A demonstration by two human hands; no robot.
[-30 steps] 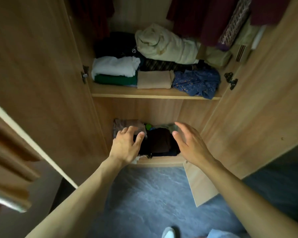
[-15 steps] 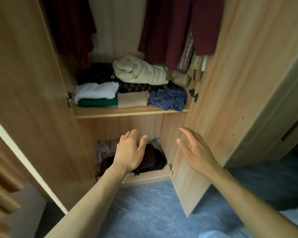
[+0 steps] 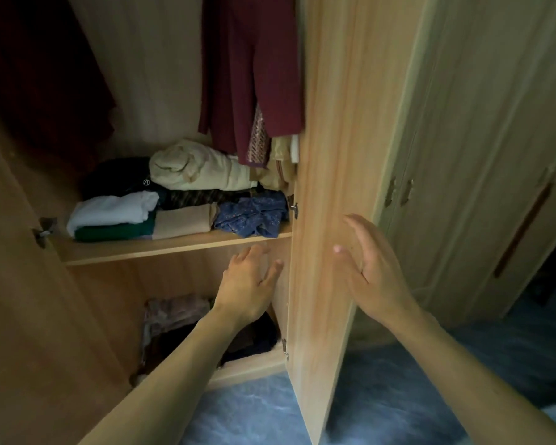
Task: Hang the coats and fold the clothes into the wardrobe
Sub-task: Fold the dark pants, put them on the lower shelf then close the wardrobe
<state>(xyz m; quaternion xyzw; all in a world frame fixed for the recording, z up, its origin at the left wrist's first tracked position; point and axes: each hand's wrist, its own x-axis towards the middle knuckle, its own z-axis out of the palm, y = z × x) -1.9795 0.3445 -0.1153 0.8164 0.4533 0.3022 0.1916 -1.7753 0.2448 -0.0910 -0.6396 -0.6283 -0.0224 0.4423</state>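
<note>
The wooden wardrobe stands with both doors apart. Its shelf (image 3: 174, 250) carries folded clothes: a white top (image 3: 113, 210) on a green one, a beige piece (image 3: 182, 221), a blue patterned garment (image 3: 252, 215) and a cream bundle (image 3: 193, 167). A maroon coat (image 3: 251, 65) hangs above them. More dark folded clothes (image 3: 187, 319) lie in the bottom compartment. My left hand (image 3: 249, 282) is empty, fingers spread, in front of the lower compartment. My right hand (image 3: 371, 268) is empty and spread, at the outer face of the right door (image 3: 331, 155).
The left door (image 3: 20, 300) swings out at the left. Another dark red garment (image 3: 45, 75) hangs at the upper left. A second wardrobe (image 3: 482, 155) with a dark handle stands to the right. The floor (image 3: 264, 409) is blue-grey.
Both hands rose away from the bottom compartment. The view lifted and turned right, and the right door now lies between my hands, swung further toward the wardrobe opening.
</note>
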